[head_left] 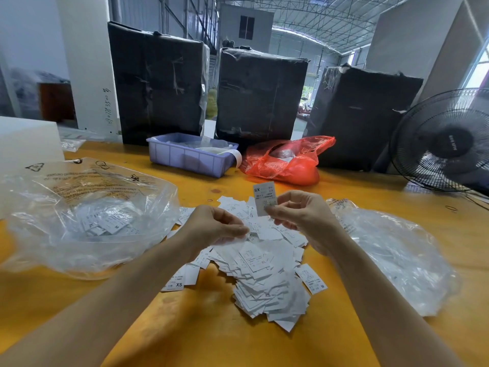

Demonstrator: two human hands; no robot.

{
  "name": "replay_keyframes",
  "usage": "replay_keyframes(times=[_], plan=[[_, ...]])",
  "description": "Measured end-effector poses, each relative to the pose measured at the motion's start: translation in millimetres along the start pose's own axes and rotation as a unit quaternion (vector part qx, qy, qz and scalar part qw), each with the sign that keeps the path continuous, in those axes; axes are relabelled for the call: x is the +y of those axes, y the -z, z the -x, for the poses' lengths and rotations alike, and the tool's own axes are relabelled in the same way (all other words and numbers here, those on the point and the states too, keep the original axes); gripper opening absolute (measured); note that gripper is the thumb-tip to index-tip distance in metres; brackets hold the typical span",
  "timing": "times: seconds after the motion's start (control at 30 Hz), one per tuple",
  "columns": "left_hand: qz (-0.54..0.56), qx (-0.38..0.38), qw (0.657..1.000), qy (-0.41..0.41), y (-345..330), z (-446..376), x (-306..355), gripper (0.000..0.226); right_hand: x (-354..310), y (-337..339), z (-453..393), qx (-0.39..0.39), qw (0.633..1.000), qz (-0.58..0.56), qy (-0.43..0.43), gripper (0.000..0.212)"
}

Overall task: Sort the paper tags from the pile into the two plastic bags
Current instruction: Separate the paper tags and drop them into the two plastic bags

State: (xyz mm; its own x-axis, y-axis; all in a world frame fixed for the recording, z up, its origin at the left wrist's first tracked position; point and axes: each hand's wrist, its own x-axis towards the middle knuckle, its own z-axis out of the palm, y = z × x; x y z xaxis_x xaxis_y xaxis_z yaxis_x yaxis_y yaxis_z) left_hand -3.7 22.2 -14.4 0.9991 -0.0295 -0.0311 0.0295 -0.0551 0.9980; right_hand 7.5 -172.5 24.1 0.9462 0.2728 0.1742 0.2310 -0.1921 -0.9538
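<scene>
A single wide-angle camera worn on the person's head looks forward and steeply down across the yellow bench (264, 348), close enough that both forearms run in from the bottom corners of the frame. The pile of paper tags (267, 282) sits near centre, just below the lens. Farther off, black-wrapped boxes (158, 83) and the warehouse roof bend with the lens at the upper edge.

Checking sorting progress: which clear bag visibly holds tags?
The left clear bag: tags marked XL and M show inside. The right clear bag shows none.
</scene>
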Motion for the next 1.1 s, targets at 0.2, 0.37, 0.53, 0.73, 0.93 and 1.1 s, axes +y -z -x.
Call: replay_keyframes(times=[0.2,0.37,0.53,0.73,0.93,1.1], plan=[[0.006,-0.007,1.0,0.004,0.2,0.0,0.0,0.009,-0.4,-5.4,1.0,0.001,0.999,0.045,0.02,0.007],[0.005,-0.011,1.0,0.023,-0.3,-0.6,1.3,0.006,-1.9,-8.1,1.7,0.004,0.995,0.086,0.052,0.005],[0.007,-0.044,0.998,0.044,1.3,2.8,3.7,0.007,-1.1,-9.1,0.1,0.028,0.986,0.129,0.1,0.009],[0.013,-0.055,0.997,0.054,1.5,4.4,5.4,0.005,-2.0,-7.9,-0.4,0.031,0.978,0.166,0.125,0.009],[0.002,-0.061,0.996,0.059,0.6,5.1,6.6,0.005,-2.7,-8.7,0.3,0.027,0.973,0.18,0.142,0.005],[-0.011,-0.061,0.996,0.057,0.2,5.3,6.3,0.004,-0.5,-9.1,-0.9,0.021,0.968,0.202,0.147,0.005]])
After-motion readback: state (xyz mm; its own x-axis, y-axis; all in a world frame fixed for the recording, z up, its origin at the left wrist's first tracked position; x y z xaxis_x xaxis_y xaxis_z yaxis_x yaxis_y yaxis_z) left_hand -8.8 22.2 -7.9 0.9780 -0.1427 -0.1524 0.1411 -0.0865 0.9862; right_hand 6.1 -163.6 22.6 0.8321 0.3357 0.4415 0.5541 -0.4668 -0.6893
